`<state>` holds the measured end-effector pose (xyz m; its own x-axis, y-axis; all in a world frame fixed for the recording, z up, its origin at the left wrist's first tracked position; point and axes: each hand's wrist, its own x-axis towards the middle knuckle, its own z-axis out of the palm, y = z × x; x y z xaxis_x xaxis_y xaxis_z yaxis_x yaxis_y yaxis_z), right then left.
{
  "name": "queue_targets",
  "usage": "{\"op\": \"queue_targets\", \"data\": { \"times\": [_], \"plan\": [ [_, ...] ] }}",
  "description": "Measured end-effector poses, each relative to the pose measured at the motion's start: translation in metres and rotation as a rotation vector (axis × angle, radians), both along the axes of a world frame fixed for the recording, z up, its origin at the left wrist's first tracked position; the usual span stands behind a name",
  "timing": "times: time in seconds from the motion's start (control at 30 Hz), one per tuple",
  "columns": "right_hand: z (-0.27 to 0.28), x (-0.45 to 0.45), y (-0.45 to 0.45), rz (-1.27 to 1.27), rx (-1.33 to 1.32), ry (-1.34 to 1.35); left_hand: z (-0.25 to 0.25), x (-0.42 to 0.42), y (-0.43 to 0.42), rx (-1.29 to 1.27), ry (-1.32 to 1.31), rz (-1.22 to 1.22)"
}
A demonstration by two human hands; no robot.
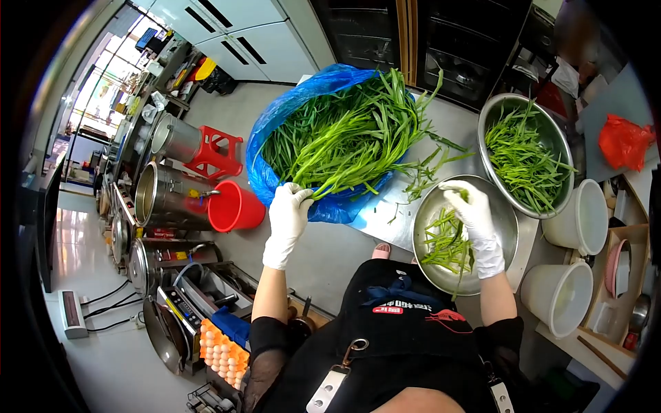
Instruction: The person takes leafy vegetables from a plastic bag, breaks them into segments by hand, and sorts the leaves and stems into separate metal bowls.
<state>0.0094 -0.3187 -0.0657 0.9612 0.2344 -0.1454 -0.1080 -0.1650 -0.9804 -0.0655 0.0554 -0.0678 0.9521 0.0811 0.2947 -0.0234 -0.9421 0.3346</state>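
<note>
My left hand (290, 215), in a white glove, is closed on the stem ends of long green water spinach (344, 148). The stalks fan out across a large heap of the same greens in a blue plastic bag (265, 131). Above a shallow steel bowl (506, 220), my gloved right hand (471, 213) has its fingers curled together, with a bit of green showing between them. Short stem pieces (444, 244) lie in that bowl under the hand. Farther right, a bigger steel basin (566, 148) holds cut leafy greens (527, 158).
Loose sprigs (423, 172) lie on the steel table (375, 220) between bag and bowl. White buckets (556, 296) stand at the right, near a red plastic bag (625, 141). On the left are a red bucket (234, 206), a red stool (215, 153), steel pots (165, 196) and egg trays (224, 351).
</note>
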Motion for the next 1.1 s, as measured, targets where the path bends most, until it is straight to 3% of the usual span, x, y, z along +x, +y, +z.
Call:
{"op": "queue_targets", "data": {
  "times": [0.07, 0.1, 0.13, 0.2, 0.47, 0.67, 0.93, 1.1],
  "plan": [
    [0.005, 0.001, 0.019, 0.032, 0.007, -0.059, 0.001, 0.004, 0.006, -0.39, 0.041, 0.006],
    [0.005, 0.003, 0.029, 0.051, 0.03, -0.14, 0.02, 0.006, -0.001, -0.783, 0.212, 0.13],
    [0.007, 0.004, 0.036, 0.081, 0.029, -0.176, 0.021, 0.008, 0.0, -1.017, 0.224, 0.134],
    [0.016, 0.004, 0.054, 0.137, 0.025, -0.251, 0.028, 0.012, -0.004, -1.15, 0.214, 0.113],
    [0.015, -0.006, 0.129, 0.216, -0.282, -1.001, 0.031, 0.007, -0.019, -1.112, 0.319, 0.114],
    [-0.007, -0.014, 0.168, 0.242, -0.638, -1.278, 0.017, -0.005, -0.041, -1.212, 0.379, 0.059],
    [-0.017, -0.03, 0.161, 0.223, -0.713, -1.173, -0.023, -0.015, -0.074, -1.354, 0.195, 0.216],
    [-0.025, -0.025, 0.159, 0.268, -0.412, -0.608, -0.038, -0.006, -0.066, -1.573, 0.311, 0.12]
  ]
}}
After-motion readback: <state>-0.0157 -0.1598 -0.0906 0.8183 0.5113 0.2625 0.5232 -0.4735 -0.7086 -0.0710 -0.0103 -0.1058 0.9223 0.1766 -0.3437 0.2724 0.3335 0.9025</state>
